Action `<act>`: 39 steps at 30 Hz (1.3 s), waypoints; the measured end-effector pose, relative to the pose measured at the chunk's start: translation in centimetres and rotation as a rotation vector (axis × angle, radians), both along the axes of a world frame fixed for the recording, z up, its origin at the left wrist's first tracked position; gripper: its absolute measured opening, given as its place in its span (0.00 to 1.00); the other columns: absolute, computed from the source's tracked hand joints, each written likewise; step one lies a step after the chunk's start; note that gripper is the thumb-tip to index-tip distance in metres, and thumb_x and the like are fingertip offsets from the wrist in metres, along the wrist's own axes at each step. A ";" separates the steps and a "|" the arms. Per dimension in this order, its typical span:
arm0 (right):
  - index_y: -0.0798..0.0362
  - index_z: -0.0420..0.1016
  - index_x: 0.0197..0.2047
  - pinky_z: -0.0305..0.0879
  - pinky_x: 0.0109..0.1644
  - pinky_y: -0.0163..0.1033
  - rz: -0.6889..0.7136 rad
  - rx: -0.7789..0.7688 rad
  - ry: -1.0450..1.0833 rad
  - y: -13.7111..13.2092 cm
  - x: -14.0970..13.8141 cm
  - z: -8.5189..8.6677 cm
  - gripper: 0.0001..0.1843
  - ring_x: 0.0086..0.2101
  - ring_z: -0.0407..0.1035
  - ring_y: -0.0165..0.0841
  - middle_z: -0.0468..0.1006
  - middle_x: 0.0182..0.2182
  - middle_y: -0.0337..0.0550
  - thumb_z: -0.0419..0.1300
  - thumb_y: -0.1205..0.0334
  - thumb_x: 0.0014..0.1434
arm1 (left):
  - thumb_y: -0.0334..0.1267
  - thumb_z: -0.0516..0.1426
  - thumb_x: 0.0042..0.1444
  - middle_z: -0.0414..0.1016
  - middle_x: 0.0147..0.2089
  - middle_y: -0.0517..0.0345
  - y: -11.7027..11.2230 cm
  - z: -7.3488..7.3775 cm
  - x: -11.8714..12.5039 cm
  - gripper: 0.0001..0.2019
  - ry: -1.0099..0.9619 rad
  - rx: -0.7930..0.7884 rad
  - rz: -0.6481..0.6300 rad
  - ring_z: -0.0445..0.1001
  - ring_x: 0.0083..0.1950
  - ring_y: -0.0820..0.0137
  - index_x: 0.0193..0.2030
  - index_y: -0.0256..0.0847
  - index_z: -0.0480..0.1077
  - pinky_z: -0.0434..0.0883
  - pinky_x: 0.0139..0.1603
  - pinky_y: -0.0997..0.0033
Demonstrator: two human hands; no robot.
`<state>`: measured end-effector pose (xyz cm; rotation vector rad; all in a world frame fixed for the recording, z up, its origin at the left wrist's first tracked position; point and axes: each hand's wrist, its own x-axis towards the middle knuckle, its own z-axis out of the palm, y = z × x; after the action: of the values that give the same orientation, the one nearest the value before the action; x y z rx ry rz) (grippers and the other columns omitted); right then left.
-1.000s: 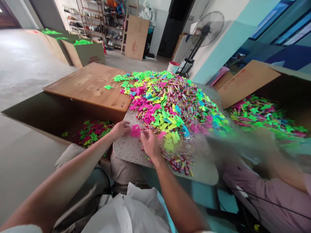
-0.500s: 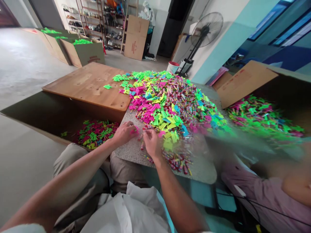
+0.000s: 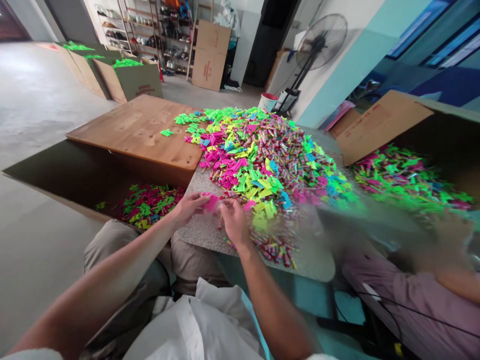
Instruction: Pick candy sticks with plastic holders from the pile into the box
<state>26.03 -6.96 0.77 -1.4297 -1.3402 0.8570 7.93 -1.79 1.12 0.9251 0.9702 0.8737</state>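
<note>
L hand pinches pink piece by one edge, prob. leaving rest free; R hand narrow, contents unclear; pile close, prob. for reach.

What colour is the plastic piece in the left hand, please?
The plastic piece in the left hand is bright pink, best seen in the head view.

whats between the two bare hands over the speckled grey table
The head view shows a flat bright pink plastic piece there, held by the left hand, close to the right hand.
</note>
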 end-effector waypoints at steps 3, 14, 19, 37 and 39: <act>0.50 0.74 0.46 0.71 0.31 0.35 0.005 -0.036 0.040 -0.1 -0.2 0.4 0.15 0.28 0.73 0.32 0.80 0.34 0.41 0.58 0.48 0.67 | 0.52 0.70 0.49 0.78 0.37 0.54 -0.1 -0.1 0.1 0.21 -0.032 -0.051 0.017 0.72 0.31 0.74 0.42 0.38 0.80 0.67 0.30 0.76; 0.50 0.75 0.47 0.71 0.29 0.37 0.023 -0.005 -0.045 -0.5 -0.6 1.5 0.17 0.27 0.74 0.34 0.82 0.34 0.44 0.57 0.46 0.66 | 0.47 0.73 0.44 0.79 0.35 0.54 -1.2 1.8 0.3 0.21 -0.092 0.001 0.140 0.75 0.33 0.72 0.39 0.36 0.78 0.73 0.36 0.72; 0.49 0.75 0.44 0.73 0.37 0.40 -0.031 0.068 -0.225 -0.6 -0.7 2.0 0.12 0.35 0.77 0.40 0.82 0.34 0.45 0.57 0.50 0.66 | 0.51 0.72 0.43 0.81 0.35 0.52 -1.8 2.1 0.7 0.22 0.016 0.117 0.142 0.76 0.33 0.69 0.40 0.36 0.81 0.73 0.35 0.69; 0.49 0.75 0.42 0.73 0.41 0.44 -0.101 0.157 -0.387 -1.4 -1.2 2.9 0.10 0.35 0.79 0.42 0.84 0.35 0.49 0.57 0.54 0.65 | 0.51 0.70 0.44 0.79 0.31 0.55 -3.0 3.8 1.3 0.18 0.136 0.251 0.222 0.71 0.29 0.70 0.36 0.38 0.82 0.72 0.30 0.69; 0.49 0.75 0.41 0.73 0.41 0.43 -0.091 0.151 -0.367 -1.5 -1.0 3.0 0.10 0.36 0.79 0.42 0.83 0.35 0.47 0.57 0.54 0.66 | 0.50 0.70 0.44 0.79 0.30 0.55 -3.1 4.0 1.0 0.18 0.145 0.258 0.195 0.71 0.29 0.70 0.36 0.39 0.82 0.71 0.30 0.70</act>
<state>24.98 -8.41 3.73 -1.5631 -1.5610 0.4350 8.96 -4.86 5.08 1.1388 1.1023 1.1283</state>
